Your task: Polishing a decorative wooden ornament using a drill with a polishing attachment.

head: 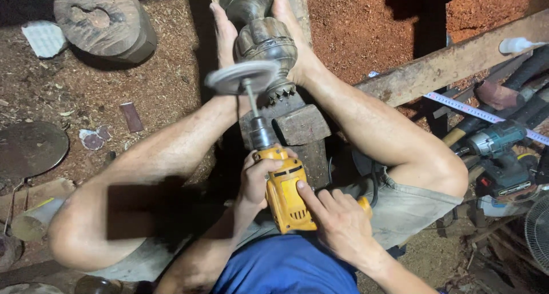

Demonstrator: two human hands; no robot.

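Both hands clenched on yellow drill: left hand at 9 o'clock, right hand at 4. Spinning disc touched carved wooden piece, braced between feet.

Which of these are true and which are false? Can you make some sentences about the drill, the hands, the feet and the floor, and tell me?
1. Both hands hold a yellow drill. True: the left hand and the right hand both grip it.
2. The drill has a round disc on its end. True.
3. The carved wooden piece is held in a metal vice. False: the left foot and the right foot press against its sides.
4. The floor is covered with snow. False: it is covered with sawdust.
5. A tape measure lies to the person's right. True.
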